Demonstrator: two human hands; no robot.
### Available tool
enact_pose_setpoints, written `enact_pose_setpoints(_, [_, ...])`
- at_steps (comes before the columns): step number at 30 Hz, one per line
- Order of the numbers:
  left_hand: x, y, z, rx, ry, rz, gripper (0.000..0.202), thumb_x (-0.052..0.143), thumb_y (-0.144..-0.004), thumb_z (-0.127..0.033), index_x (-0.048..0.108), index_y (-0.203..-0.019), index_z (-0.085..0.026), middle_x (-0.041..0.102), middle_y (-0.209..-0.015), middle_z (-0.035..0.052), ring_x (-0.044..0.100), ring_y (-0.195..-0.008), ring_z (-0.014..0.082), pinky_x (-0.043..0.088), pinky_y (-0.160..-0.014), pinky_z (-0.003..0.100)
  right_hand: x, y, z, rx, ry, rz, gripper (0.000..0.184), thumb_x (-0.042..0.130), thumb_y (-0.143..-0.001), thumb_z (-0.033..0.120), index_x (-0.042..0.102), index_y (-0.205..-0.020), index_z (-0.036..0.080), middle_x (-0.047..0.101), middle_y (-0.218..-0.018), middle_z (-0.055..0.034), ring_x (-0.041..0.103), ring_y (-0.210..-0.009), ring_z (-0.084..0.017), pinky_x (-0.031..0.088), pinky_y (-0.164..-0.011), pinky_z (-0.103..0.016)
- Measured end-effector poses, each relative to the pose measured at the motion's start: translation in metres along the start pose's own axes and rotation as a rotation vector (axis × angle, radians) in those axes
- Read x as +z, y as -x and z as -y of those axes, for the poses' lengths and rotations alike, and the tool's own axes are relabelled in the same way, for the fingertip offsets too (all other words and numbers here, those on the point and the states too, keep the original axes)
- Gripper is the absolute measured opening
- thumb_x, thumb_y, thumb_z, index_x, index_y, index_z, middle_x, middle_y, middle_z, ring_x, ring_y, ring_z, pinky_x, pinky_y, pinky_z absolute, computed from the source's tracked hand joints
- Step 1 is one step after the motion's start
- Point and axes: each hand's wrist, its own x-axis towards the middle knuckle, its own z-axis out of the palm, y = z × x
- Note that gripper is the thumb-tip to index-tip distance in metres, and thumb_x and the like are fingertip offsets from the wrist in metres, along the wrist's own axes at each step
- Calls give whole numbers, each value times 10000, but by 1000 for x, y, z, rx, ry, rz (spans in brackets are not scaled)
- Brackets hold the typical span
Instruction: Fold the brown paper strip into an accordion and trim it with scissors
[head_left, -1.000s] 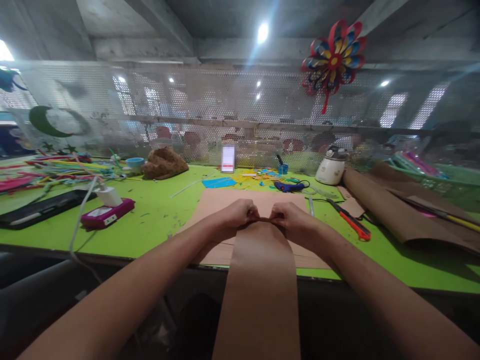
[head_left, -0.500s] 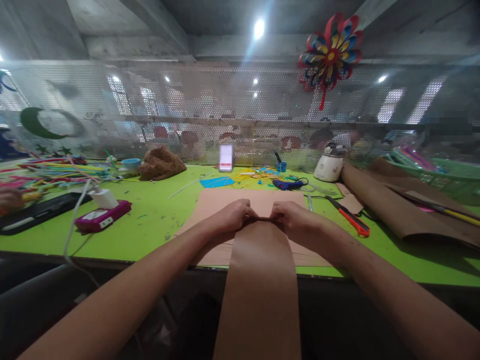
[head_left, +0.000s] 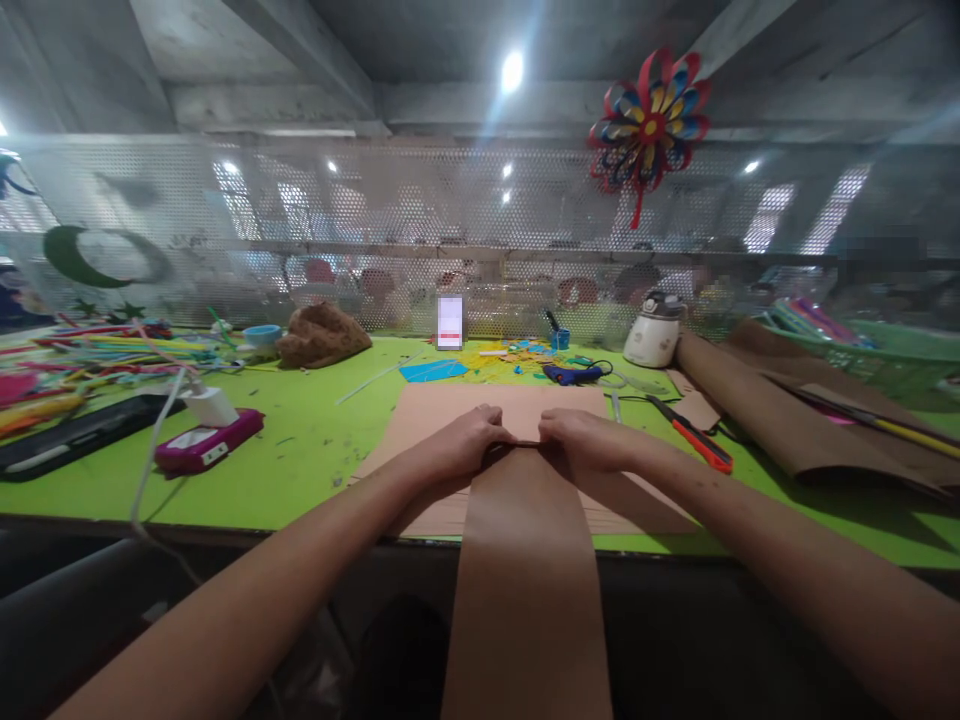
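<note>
A long strip of brown paper (head_left: pixel 529 570) hangs over the table's front edge toward me, its far end folded or rolled into a narrow dark edge. My left hand (head_left: pixel 476 438) pinches the left side of that edge, fingers closed. On the right side, my right hand (head_left: pixel 574 436) grips the same edge in a matching pinch. Both hands rest just above a light tan sheet of paper or card (head_left: pixel 435 412) lying on the green table. Fingertips hide part of the fold.
Right of the hands lie a red-and-black utility knife (head_left: pixel 697 440), a blue glue gun (head_left: pixel 574 374) and a large rolled brown paper (head_left: pixel 795 420). A white bottle (head_left: pixel 652 335) stands behind. Leftward are a purple power strip (head_left: pixel 210 440), a black tray-like item (head_left: pixel 82 435) and a propped phone (head_left: pixel 450 322).
Both hands still pinch the paper's far edge, with little movement. The view has shifted slightly. Another person's hand at the far left has gone out of sight.
</note>
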Motion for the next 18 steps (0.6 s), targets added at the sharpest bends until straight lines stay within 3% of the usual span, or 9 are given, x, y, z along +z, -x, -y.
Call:
enact_pose_setpoints(5, [5,2,1,49,-120,-50,283,430,-894,-268,685,-981,-183,482,-745,60,427,-720,160,324,-639,268,5,6,9,-9,85,-76,76,478,-790,100,522,-781,162,528,-847,-59,472,-749,-161,326,-630,-258])
enact_pose_setpoints(11, [9,3,3,23,-175,-77,266,455,-871,-249,687,-991,-204,520,-779,76,458,-776,176,349,-670,267,24,15,9,32,98,-202,56,494,-801,126,531,-782,164,536,-848,-61,469,-783,-175,347,-646,-276])
enact_pose_setpoints(15, [3,3,2,-73,13,-78,260,496,-790,-175,696,-955,-200,573,-828,68,494,-791,165,368,-699,252,33,16,12,47,164,-322,115,474,-817,101,542,-746,162,540,-814,-68,468,-800,-187,361,-661,-291])
enact_pose_setpoints(18, [-4,0,2,-262,281,-83,256,475,-761,-190,697,-878,-144,601,-760,51,497,-708,147,368,-668,246,31,16,22,16,207,-377,131,462,-802,67,531,-735,156,532,-785,-74,460,-789,-193,363,-663,-302])
